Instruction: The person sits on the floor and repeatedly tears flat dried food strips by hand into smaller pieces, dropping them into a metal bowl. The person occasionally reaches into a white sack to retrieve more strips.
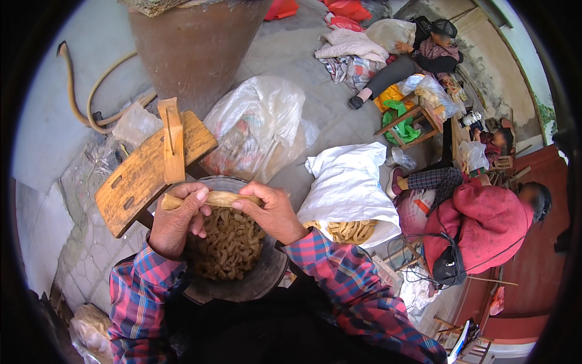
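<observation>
A pale tan strip of dried plant-like material (pixel 223 199) is stretched level between my two hands. My left hand (pixel 178 218) pinches it near one end between thumb and fingers. On the other end, my right hand (pixel 273 209) grips it the same way. Below them sits a round dark basin (pixel 268 273) with many short cut pieces (pixel 232 245) of similar colour inside. Just beyond my left hand stands a wooden bench (pixel 136 182). An upright wooden block (pixel 173 145) with a thin slot or blade down its face is fixed to it.
A white woven sack (pixel 350 182) lies to the right, with tan strips (pixel 352 231) at its mouth. Behind the basin is a translucent plastic bag (pixel 259 123). A large brown clay jar (pixel 195 45) stands beyond. Several people sit at right, one in a red jacket (pixel 482 223).
</observation>
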The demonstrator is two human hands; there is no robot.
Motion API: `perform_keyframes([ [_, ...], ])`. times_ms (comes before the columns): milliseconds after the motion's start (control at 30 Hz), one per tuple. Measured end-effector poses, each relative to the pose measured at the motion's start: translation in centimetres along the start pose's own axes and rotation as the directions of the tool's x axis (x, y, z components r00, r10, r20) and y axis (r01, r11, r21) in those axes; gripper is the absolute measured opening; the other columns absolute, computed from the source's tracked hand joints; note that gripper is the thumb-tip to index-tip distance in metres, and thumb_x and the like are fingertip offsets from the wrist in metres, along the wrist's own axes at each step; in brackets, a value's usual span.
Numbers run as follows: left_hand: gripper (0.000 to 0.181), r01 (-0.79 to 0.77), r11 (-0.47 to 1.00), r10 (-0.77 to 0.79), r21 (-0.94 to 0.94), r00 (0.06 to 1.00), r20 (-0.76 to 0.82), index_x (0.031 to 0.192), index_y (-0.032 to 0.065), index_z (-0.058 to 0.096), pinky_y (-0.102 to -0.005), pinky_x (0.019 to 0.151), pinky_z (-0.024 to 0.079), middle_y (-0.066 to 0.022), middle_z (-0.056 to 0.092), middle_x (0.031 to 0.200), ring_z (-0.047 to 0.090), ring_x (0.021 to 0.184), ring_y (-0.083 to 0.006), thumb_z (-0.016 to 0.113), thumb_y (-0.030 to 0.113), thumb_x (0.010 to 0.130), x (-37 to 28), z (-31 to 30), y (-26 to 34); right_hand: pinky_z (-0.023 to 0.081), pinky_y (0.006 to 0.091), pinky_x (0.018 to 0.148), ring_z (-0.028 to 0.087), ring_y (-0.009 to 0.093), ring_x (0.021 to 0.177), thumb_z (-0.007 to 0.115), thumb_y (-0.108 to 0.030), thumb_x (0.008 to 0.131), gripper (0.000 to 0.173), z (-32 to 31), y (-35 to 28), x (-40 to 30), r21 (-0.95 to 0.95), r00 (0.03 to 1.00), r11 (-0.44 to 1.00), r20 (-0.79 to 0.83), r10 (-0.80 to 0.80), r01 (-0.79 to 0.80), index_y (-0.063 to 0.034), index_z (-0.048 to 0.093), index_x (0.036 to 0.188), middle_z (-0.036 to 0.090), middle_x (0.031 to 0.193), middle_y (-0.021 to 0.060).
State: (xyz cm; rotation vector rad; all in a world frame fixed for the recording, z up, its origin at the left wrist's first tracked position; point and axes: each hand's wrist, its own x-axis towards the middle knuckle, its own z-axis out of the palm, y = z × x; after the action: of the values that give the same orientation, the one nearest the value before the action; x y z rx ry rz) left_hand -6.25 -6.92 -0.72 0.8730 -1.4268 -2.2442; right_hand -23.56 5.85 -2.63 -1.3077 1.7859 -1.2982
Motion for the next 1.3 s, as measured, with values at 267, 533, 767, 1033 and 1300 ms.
perform_keyframes([
  [267, 0.010, 0.000, 1.000, -0.002, -0.031, 0.998, -0.067, 0.094, 0.0063, 0.058, -0.0194, 0.040, 0.037, 0.0004, 0.052, 0.062, 0.044, 0.044, -0.0050, 0.066, 0.009, 0.087, 0.5, 0.4, 0.2, 0.045, 0.0287, 0.062, 0.054, 0.014, 0.064, 0.059, -0.027, 0.093, 0.029, 1.9, -2.3, 0.3, 0.212, 0.953, 0.946, 0.233, 0.195, -0.245, 0.0008, 0.060, 0.101, 0.058, 0.080, 0.0096],
  [533, 0.008, -0.148, 0.980, 0.147, -0.134, 0.989, -0.018, 0.095, 0.0077, 0.058, -0.0223, 0.046, 0.035, 0.0037, 0.045, 0.063, 0.037, 0.049, -0.0046, 0.062, 0.009, 0.089, -0.5, -2.5, 2.4, 0.040, 0.0294, 0.059, 0.048, 0.014, 0.061, 0.053, -0.028, 0.096, 0.032, 0.9, -4.0, 2.0, 0.012, 0.956, 1.000, 0.295, 0.001, -0.005, 0.0007, 0.057, 0.081, 0.053, 0.064, 0.0064],
  [767, 0.008, -0.290, 0.950, 0.276, -0.118, 0.953, -0.126, 0.095, 0.0088, 0.058, -0.0230, 0.050, 0.035, 0.0048, 0.042, 0.065, 0.033, 0.050, -0.0043, 0.060, 0.016, 0.092, 2.7, -3.6, 7.1, 0.036, 0.0308, 0.052, 0.042, 0.016, 0.054, 0.054, -0.025, 0.096, 0.028, 0.2, -6.3, 9.3, -0.286, 0.922, 0.878, 0.171, -0.348, 0.384, -0.0017, 0.054, 0.080, 0.043, 0.060, 0.0100],
  [1033, 0.008, -0.323, 0.937, 0.348, 0.131, 0.888, -0.302, 0.092, 0.0107, 0.060, -0.0228, 0.051, 0.040, 0.0051, 0.049, 0.066, 0.039, 0.050, -0.0042, 0.062, 0.018, 0.091, 9.2, -7.2, 5.4, 0.045, 0.0480, 0.055, 0.060, 0.040, 0.064, 0.053, -0.030, 0.095, 0.023, 2.7, -2.3, 15.4, -0.631, 0.880, 0.655, 0.099, -0.465, 0.417, -0.0085, 0.056, 0.086, 0.060, 0.066, 0.0176],
  [1300, 0.024, -0.048, 0.795, 0.372, 0.604, 0.826, -0.424, 0.084, 0.0000, 0.063, -0.0261, 0.035, 0.038, -0.0047, 0.058, 0.061, 0.049, 0.042, -0.0099, 0.063, 0.023, 0.090, 9.1, -10.6, 1.7, 0.046, 0.0422, 0.057, 0.058, 0.034, 0.061, 0.054, -0.022, 0.094, 0.023, 3.7, 1.3, 11.6, -0.603, 0.951, 0.735, 0.207, -0.232, 0.310, -0.0034, 0.059, 0.081, 0.059, 0.065, 0.0181],
])
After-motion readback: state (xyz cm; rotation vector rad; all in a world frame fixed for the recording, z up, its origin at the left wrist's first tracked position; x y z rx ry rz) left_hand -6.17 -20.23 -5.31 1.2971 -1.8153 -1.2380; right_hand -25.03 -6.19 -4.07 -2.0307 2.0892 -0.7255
